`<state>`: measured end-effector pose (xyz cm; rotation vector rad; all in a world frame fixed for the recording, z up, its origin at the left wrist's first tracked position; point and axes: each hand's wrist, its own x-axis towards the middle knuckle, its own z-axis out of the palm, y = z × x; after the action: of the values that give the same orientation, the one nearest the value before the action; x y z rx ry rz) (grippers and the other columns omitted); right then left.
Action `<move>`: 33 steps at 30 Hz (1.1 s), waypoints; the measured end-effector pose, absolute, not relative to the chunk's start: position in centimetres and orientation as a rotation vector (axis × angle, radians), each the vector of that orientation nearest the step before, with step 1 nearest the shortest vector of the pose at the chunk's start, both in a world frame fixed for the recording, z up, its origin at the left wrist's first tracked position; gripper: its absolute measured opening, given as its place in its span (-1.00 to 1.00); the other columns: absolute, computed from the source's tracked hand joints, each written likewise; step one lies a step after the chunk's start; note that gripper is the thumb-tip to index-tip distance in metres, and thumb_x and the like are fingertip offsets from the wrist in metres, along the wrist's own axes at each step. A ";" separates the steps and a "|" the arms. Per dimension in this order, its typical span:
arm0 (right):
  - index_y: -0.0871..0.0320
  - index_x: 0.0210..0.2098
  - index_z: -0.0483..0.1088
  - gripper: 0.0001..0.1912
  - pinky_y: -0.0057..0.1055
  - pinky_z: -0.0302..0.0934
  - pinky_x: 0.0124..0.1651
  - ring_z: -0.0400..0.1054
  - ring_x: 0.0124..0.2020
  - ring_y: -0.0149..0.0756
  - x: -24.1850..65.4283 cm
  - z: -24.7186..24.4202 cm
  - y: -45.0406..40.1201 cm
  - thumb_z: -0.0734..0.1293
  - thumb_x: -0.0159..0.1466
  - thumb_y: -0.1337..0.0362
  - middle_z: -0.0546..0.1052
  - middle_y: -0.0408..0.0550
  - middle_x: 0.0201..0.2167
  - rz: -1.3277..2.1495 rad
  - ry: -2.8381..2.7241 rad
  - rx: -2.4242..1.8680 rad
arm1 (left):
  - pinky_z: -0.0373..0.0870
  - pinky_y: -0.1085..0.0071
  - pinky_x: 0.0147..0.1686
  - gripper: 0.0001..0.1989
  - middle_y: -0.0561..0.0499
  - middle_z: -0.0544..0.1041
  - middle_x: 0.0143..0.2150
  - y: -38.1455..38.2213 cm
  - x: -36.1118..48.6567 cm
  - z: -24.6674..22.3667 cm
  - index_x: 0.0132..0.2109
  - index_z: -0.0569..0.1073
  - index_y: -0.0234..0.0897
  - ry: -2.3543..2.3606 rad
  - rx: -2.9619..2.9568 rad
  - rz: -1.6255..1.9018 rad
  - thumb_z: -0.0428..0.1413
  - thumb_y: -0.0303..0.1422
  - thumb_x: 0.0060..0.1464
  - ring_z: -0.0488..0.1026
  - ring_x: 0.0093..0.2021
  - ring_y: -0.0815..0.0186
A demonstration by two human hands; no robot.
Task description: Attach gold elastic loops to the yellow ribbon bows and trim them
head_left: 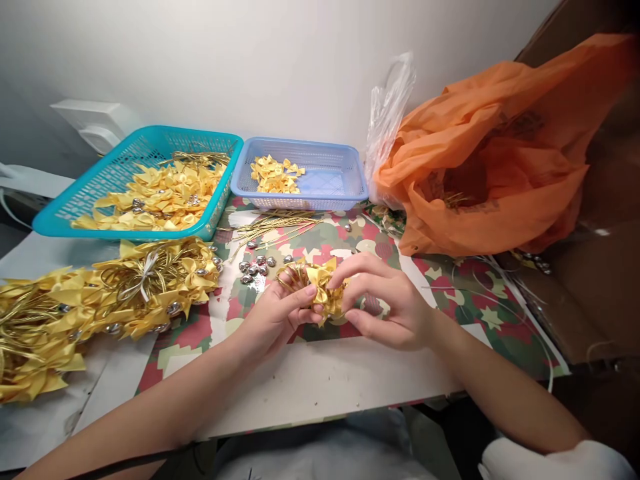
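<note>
Bow bundle: lay at the centre of the frame; handling it well seemed to call for a firm pinch at the cord end and light touches elsewhere, so that no bow was crushed.
Silvery balls: lay loose on the desk, left of centre.
Left hand: was closed around the bundle's left part, thumb over its front.
Gold cords: curved in shiny loops at the bundle's left end.
Yellow bows: looked glossy, folded and crowded, fanning rightward.
Right hand: was half curled at the bundle's right edge; whether it pinched anything could not be told.
</note>
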<state>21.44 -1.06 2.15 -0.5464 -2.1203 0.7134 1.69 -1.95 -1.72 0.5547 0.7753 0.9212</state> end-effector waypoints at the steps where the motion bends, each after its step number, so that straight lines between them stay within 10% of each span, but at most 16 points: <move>1: 0.10 -0.32 0.34 -0.92 -0.25 0.29 -0.04 0.40 -0.14 -0.26 21.9 2.0 -0.9 0.26 0.25 0.41 0.52 -0.03 -0.22 0.664 -2.087 -0.633 | 0.54 0.58 -0.53 -0.58 0.09 0.55 -0.40 -1.9 1.7 -1.8 -0.23 0.43 -0.31 0.786 0.536 0.926 0.46 -0.35 -0.21 0.48 -0.51 0.46; 11: 0.14 -0.33 0.37 -0.75 -0.26 0.17 -0.19 0.41 -0.21 -0.11 26.2 -2.4 0.2 0.45 0.18 0.12 0.52 -0.05 -0.30 0.211 -2.258 -1.852 | 0.52 0.60 -0.60 -0.55 0.16 0.49 -0.52 -1.9 1.7 -1.6 -0.34 0.37 -0.29 0.761 0.410 0.940 0.49 -0.37 -0.27 0.44 -0.56 0.49; 22: 0.08 -0.37 0.15 -0.83 -0.39 0.08 -0.49 0.26 -0.58 -0.32 26.4 -2.8 -0.2 0.12 0.38 0.30 0.39 -0.16 -0.58 0.333 -1.879 -1.590 | 0.50 0.61 -0.63 -0.55 0.15 0.50 -0.53 -2.1 1.6 -1.7 -0.36 0.35 -0.28 0.728 0.401 0.926 0.49 -0.35 -0.25 0.43 -0.58 0.49; 33: 0.15 -0.20 0.51 -0.66 -0.44 0.18 -0.44 0.30 -0.50 -0.39 23.0 -1.8 -2.1 0.15 0.45 0.16 0.45 -0.14 -0.55 0.733 -1.975 -0.927 | 0.49 0.56 -0.60 -0.64 0.13 0.50 -0.51 -2.5 2.0 -2.0 -0.29 0.42 -0.30 0.702 0.505 0.906 0.44 -0.35 -0.14 0.42 -0.58 0.47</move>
<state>23.05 -2.10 -1.79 -0.9267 -1.9753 0.7327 1.99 -2.51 -2.00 0.5046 0.7024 0.9062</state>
